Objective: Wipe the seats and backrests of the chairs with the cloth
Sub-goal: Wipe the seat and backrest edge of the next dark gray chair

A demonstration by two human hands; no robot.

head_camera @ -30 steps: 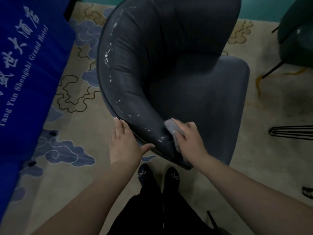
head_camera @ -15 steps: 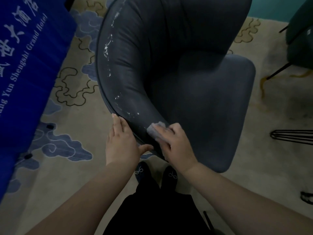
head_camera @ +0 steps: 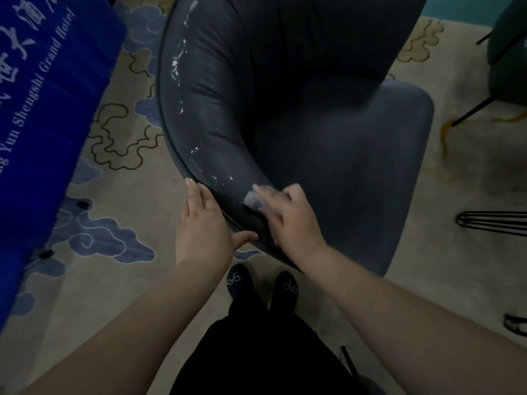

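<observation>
Shoes: 2 dark slip-on shoes with pale bow trim [head_camera: 262, 283] stand on the floor nearest the viewer, just below both hands and between the forearms.
Left hand: the left hand [head_camera: 204, 223] lies flat with straight fingers against the outer rim of the backrest, thumb spread toward the right hand; it holds nothing.
Right hand: the right hand [head_camera: 288, 220] presses on top of the backrest just beside the left hand, fingers bent over the cloth and clamping it to the surface; motion blur softens the fingers.
Cloth: the small grey wiping cloth [head_camera: 253, 199] shows under the right hand's fingertips, touching the backrest's curved top edge.
Chair: the dark blue-grey leather armchair with a curved backrest [head_camera: 328, 132] spreads beyond both hands; white flecks [head_camera: 178, 64] run along its rim, past the left hand's fingertips.
Floor: a beige carpet with blue cloud patterns [head_camera: 114, 240] lies left of the left hand.
Banner: a bright blue cloth with white lettering [head_camera: 42, 81] fills the far left.
</observation>
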